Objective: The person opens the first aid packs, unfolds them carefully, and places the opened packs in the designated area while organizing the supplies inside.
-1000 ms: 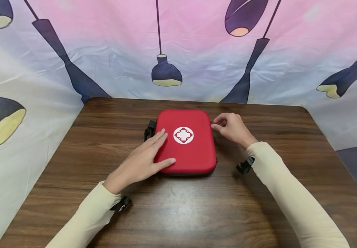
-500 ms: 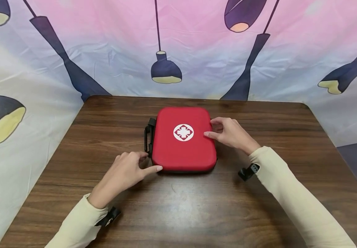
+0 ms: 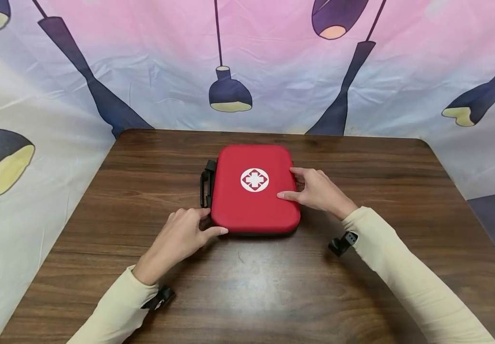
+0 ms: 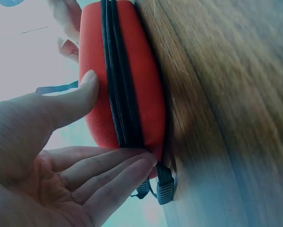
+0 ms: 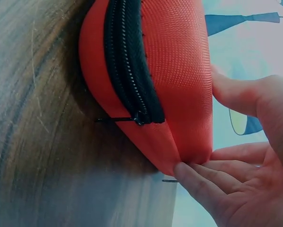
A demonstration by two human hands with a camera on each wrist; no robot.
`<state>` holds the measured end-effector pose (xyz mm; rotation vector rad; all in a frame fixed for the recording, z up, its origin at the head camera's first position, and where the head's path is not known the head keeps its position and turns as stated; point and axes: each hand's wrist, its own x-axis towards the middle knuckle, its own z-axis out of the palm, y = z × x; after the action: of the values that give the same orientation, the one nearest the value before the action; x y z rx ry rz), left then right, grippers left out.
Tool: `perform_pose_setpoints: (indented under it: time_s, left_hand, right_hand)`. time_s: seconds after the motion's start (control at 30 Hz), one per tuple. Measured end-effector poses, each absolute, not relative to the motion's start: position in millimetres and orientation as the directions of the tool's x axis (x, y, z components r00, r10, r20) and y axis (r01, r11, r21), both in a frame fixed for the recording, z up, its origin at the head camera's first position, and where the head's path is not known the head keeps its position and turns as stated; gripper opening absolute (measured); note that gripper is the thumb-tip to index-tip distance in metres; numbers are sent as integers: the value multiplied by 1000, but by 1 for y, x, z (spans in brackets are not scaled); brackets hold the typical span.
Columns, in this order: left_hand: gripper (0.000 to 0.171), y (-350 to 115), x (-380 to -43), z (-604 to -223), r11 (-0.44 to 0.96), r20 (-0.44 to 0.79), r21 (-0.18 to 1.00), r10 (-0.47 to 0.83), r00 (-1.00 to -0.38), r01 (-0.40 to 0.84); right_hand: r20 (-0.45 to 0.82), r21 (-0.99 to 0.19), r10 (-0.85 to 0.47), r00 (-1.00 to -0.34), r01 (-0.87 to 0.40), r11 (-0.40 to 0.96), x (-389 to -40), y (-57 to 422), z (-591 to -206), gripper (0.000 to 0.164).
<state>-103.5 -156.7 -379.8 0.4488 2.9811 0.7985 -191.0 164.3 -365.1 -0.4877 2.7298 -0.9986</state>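
Note:
A red first aid kit [image 3: 256, 212] with a white cross emblem lies flat on the table, its lid down. My left hand [image 3: 174, 246] holds its near left corner, thumb at the front edge and fingers against the left side. On the opposite side, my right hand [image 3: 322, 191] has its thumb over the top and its fingers on the right side. A black zipper [image 4: 115, 71] runs closed around the kit's side in the left wrist view. The zipper pull [image 5: 115, 119] sticks out near the zipper's end in the right wrist view. A black handle [image 3: 204, 186] projects on the left.
The brown wooden table [image 3: 251, 286] extends around the kit on every side. Behind it hangs a pastel cloth backdrop [image 3: 165, 67] printed with dark lamps. Each wrist wears a small black camera strap.
My left hand has slid off the kit's top to its near left corner. My right thumb has come over the top right edge. The head view has tilted slightly downward.

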Motion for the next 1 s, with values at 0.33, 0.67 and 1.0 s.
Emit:
perform_pose_setpoints:
  time_s: [0.33, 0.67, 1.0]
  left_hand:
    - [62, -155, -104, -377, 814, 182, 471, 288, -940, 340]
    - [62, -152, -100, -363, 805, 352, 432, 264, -898, 407]
    - [55, -142, -100, -348, 732, 530, 436, 262, -807, 524]
  right_hand:
    - [-55, -701, -358, -932, -219, 678, -191, 166, -368, 85]
    - [-61, -757, -347, -936, -183, 628, -188, 174, -371, 80]
    - [-64, -802, -355, -933, -164, 574, -190, 186, -372, 74]
